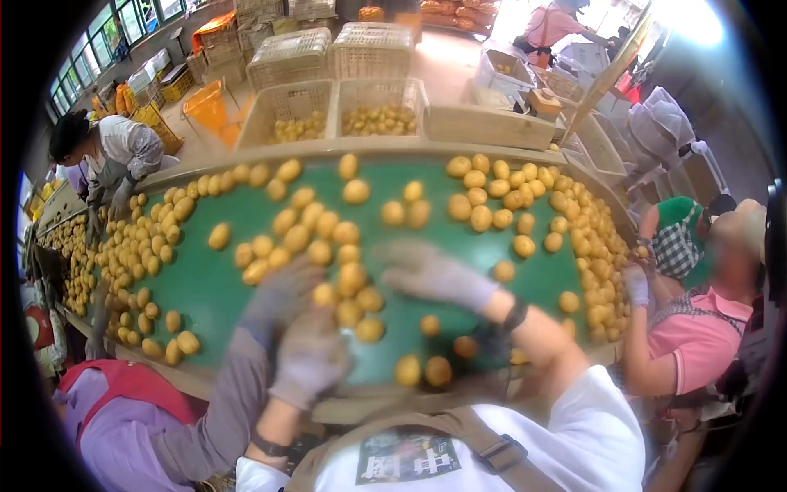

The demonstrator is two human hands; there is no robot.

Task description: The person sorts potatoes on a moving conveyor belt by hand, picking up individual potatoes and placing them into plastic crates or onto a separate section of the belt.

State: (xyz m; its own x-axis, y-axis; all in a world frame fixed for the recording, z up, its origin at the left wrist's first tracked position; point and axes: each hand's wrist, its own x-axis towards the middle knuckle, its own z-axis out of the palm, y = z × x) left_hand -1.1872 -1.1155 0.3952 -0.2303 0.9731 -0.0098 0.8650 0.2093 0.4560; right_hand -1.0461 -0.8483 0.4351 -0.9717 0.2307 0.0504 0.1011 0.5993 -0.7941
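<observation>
Right grip [438, 275] outstretched above green counter [205, 283]; potato cluster [351, 280] at its nine o'clock, left grip's [313, 357] one o'clock. Left grip blurred, cannot tell state.

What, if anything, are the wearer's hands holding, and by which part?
The right hand holds nothing visible over the green belt. The left hand is blurred, so whether it grips yellow produce, or where, cannot be told.

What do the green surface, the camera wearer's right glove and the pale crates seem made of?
Green surface: probably smooth rubber or plastic, evenly coloured.
Right glove: likely thin matte fabric, close-fitting; blur hides any weave.
Pale crates: apparently dull moulded plastic, walls regularly slotted.
</observation>
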